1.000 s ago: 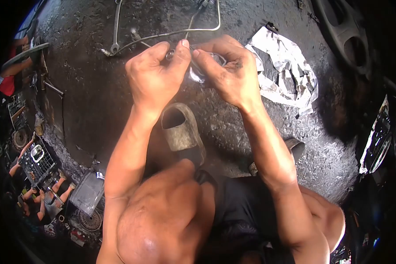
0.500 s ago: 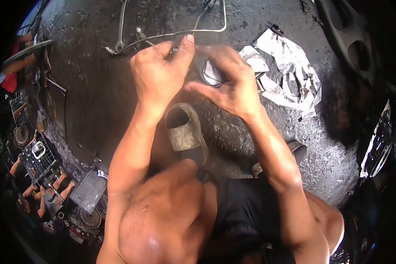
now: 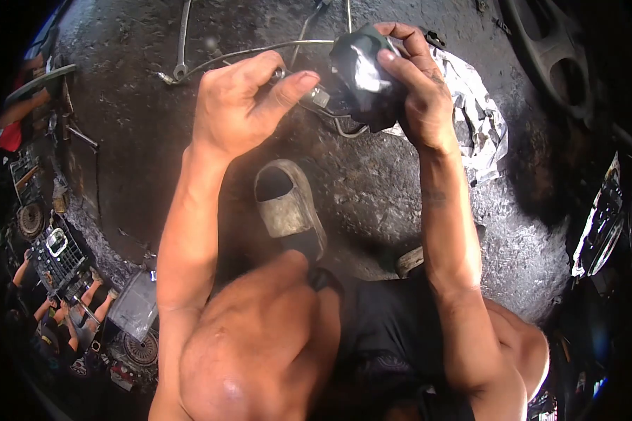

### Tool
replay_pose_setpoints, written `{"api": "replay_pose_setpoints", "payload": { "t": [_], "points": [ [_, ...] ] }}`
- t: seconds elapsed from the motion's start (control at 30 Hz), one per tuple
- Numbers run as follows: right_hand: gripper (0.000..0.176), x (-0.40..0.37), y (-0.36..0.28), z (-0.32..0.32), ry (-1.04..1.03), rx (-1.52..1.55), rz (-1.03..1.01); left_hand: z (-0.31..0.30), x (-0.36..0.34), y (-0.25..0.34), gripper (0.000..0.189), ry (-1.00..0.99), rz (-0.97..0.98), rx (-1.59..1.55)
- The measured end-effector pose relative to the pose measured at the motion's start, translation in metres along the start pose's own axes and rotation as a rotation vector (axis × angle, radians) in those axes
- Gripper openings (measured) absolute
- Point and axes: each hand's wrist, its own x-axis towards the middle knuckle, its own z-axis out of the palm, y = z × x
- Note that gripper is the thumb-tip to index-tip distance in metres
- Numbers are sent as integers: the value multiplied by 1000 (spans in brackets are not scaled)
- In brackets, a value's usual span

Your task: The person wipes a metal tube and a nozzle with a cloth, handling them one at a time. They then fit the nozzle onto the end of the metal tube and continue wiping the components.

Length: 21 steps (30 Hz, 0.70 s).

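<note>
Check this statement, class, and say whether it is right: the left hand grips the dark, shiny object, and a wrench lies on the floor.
Wrong hand: the head view shows the right hand gripping the dark, shiny object. The wrench does lie on the floor.

Black clothing [image 3: 393,316] bears a faint print [image 3: 392,361]

Floor [image 3: 372,189]: dark, rough, uneven surface. Bright light produces glare at right. Clutter and co-workers [image 3: 77,319] occupy the left side.
</note>
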Motion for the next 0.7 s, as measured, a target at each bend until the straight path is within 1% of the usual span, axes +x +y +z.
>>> {"api": "replay_pose_setpoints", "payload": {
  "t": [0.03,0.07,0.13,0.17,0.2,0.23,0.27,0.3,0.33,0.37,0.4,0.47,0.5,0.57,0.6,0.67,0.7],
  "points": [
    [22,-1,-5,0,-20,-150,30,1,0,0,37,14,-22,-29],
    [20,-6,-10,10,47,-349,16,2,0,2,37,10,-24,-34],
    [19,-3,2,16,-41,-660,-347,5,1,3,37,37,-25,-1],
    [20,-10,-5,29,-94,-730,-327,9,1,4,37,34,-24,-2],
    [21,-17,-13,37,-148,-897,-305,14,2,5,38,109,-35,-23],
    [23,-18,-10,38,-144,-912,-344,17,3,6,38,187,-46,-42],
    [25,-18,-5,38,-142,-926,-380,19,4,8,38,188,-46,-38],
    [25,-18,-2,38,-145,-923,-382,20,4,9,39,217,-63,48],
    [27,-18,2,36,-113,-943,-445,20,4,10,40,246,-80,133],
    [29,-19,5,36,-80,-962,-506,20,4,10,40,248,-84,135],
    [29,-20,6,37,-85,-961,-505,20,5,10,42,254,-130,134],
    [28,-24,9,38,-59,-1069,-541,19,5,10,45,266,-221,132],
    [28,-25,14,36,-60,-1068,-541,19,3,10,45,266,-222,133],
    [31,-22,25,33,-8,-915,-634,16,2,8,47,231,-327,150],
    [31,-20,27,31,-7,-914,-636,15,3,8,47,231,-326,151],
    [41,-17,29,34,110,-871,-634,14,3,9,49,218,-354,109],
    [39,-13,34,35,57,-880,-676,12,3,11,49,216,-354,108]
  ]
}}
